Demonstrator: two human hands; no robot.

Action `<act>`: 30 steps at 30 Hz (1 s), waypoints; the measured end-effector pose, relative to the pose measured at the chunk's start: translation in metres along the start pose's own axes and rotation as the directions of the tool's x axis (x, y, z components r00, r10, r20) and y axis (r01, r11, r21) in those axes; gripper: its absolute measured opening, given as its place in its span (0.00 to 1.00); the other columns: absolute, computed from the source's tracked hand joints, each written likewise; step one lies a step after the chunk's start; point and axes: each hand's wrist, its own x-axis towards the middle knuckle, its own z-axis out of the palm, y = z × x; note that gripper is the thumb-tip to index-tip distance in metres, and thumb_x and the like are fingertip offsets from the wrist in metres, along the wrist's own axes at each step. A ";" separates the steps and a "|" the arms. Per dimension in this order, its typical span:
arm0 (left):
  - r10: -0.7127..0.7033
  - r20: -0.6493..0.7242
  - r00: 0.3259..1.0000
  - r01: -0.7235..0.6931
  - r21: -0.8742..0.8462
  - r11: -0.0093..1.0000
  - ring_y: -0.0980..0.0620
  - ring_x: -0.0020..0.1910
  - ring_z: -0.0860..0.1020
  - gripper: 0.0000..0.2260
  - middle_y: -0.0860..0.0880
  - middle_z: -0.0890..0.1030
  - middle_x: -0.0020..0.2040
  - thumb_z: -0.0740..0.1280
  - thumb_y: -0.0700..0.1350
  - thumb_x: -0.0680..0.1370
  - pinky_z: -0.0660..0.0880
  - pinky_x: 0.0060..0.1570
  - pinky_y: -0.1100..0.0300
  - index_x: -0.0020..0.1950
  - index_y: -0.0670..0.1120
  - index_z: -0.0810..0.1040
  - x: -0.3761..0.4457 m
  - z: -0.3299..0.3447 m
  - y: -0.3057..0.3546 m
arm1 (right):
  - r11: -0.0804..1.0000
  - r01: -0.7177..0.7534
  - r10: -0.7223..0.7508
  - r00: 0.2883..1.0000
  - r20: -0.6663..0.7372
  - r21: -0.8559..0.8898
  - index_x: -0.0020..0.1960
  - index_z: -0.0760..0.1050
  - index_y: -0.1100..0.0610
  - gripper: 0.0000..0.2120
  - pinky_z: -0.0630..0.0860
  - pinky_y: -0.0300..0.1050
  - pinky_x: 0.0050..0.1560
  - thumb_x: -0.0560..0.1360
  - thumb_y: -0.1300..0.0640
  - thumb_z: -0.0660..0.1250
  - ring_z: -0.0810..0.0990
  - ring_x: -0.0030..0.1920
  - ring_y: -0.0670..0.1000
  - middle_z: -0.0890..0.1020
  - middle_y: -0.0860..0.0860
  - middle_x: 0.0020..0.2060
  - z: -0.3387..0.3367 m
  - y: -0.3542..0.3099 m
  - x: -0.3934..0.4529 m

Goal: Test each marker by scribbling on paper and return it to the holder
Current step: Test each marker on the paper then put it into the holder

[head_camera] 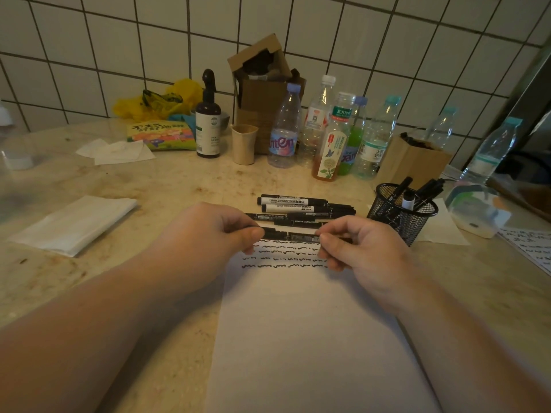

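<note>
A black marker [290, 234] lies level between my two hands, just above the top of the white paper [307, 332]. My left hand [208, 234] pinches its left end and my right hand [357, 248] pinches its right end. Several rows of black scribbles [283, 257] run across the top of the sheet. Behind the held marker, several black and white markers [298, 208] lie in a loose pile on the counter. To the right stands a black mesh holder [399, 216] with several markers upright in it.
Plastic bottles [334, 135], a dark spray bottle [208, 120], a beige cup [244, 143] and cardboard boxes [262, 93] line the tiled back wall. Folded tissues [74, 223] lie left. A plastic container [477, 210] and another scribbled sheet [533, 245] sit right.
</note>
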 end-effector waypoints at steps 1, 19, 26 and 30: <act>-0.010 0.005 1.000 0.010 -0.003 1.000 0.58 0.33 0.78 0.12 0.56 0.83 0.33 0.69 0.55 0.76 0.74 0.38 0.55 0.35 0.55 0.83 0.000 0.001 0.000 | 1.000 0.010 -0.010 1.000 0.003 -0.008 0.47 0.83 0.54 0.04 0.80 0.40 0.38 0.77 0.62 0.70 0.81 0.33 0.47 0.86 0.50 0.34 0.000 0.000 0.000; -0.182 0.190 0.965 0.230 -0.268 0.936 0.53 0.30 0.73 0.09 0.47 0.82 0.31 0.73 0.51 0.75 0.73 0.40 0.56 0.39 0.47 0.88 -0.001 -0.002 -0.003 | 1.000 -0.030 0.030 0.999 0.031 -0.006 0.44 0.83 0.60 0.05 0.68 0.37 0.26 0.78 0.63 0.69 0.70 0.23 0.45 0.84 0.52 0.30 0.005 -0.004 -0.004; -0.166 0.185 0.969 0.214 -0.280 0.936 0.51 0.31 0.72 0.11 0.46 0.81 0.32 0.74 0.52 0.74 0.72 0.41 0.55 0.39 0.45 0.87 0.001 -0.004 -0.005 | 0.985 -0.115 0.107 0.992 0.073 0.124 0.44 0.82 0.62 0.04 0.69 0.37 0.26 0.77 0.63 0.70 0.71 0.24 0.47 0.84 0.57 0.32 0.006 0.000 -0.003; -0.171 0.192 0.966 0.230 -0.346 0.910 0.52 0.29 0.71 0.12 0.45 0.80 0.31 0.73 0.51 0.74 0.70 0.39 0.55 0.40 0.42 0.87 0.002 -0.006 -0.002 | 0.946 -0.102 0.072 0.992 0.108 0.309 0.47 0.82 0.64 0.06 0.70 0.38 0.27 0.74 0.61 0.70 0.72 0.26 0.49 0.83 0.59 0.33 0.005 -0.002 -0.002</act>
